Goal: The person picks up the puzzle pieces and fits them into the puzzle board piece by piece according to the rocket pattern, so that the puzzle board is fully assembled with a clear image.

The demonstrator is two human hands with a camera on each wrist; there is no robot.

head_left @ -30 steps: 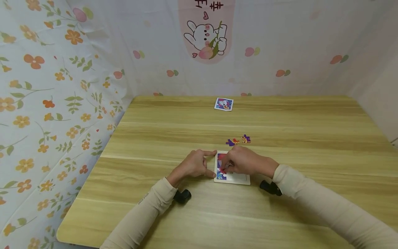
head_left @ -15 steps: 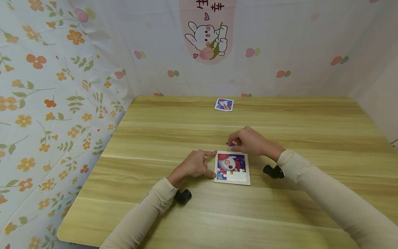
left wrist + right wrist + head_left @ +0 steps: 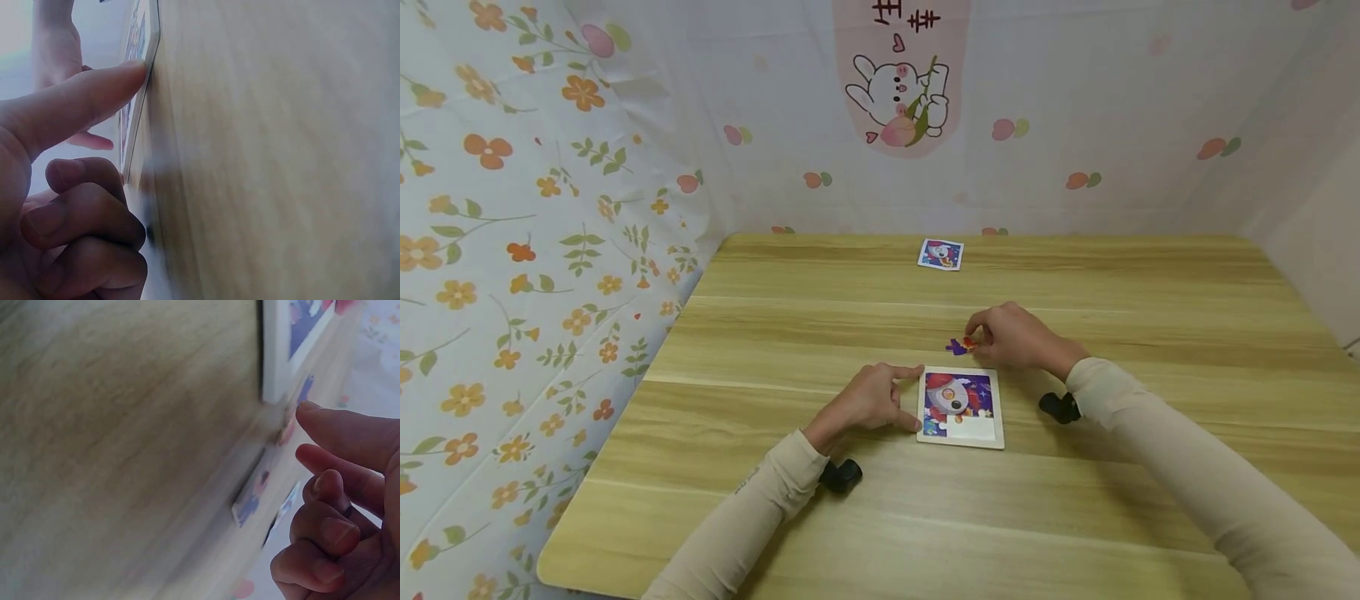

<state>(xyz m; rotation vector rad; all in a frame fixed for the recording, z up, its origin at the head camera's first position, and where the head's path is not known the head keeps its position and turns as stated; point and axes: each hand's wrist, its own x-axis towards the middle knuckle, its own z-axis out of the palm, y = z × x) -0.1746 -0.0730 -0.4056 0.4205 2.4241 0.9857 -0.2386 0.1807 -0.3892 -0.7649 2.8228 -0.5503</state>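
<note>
A jigsaw board (image 3: 998, 417) with a pale frame lies on the table, its picture an owl-like white face on purple. Plain white backing shows at its lower right. My left hand (image 3: 874, 395) rests thumb and forefinger, spread apart, against the board's left edge; the other fingers are curled in the left wrist view. My right hand (image 3: 1018, 340) is just above the board, fingertips close to a purple and orange jigsaw piece (image 3: 957, 347). In the right wrist view, thumb and forefinger stand apart with nothing between them, and another jigsaw piece (image 3: 253, 494) lies beyond.
A small picture card (image 3: 941, 254) with the same owl-like design lies near the back edge of the wooden table (image 3: 790, 317). Patterned white cloth (image 3: 760, 125) hangs behind and at the left. A black wrist camera (image 3: 841, 476) sits beneath each wrist.
My right hand has moved from over the board up to the loose pieces, then slightly right, uncovering more of the purple and orange piece. My left hand has stayed at the board's edge.
</note>
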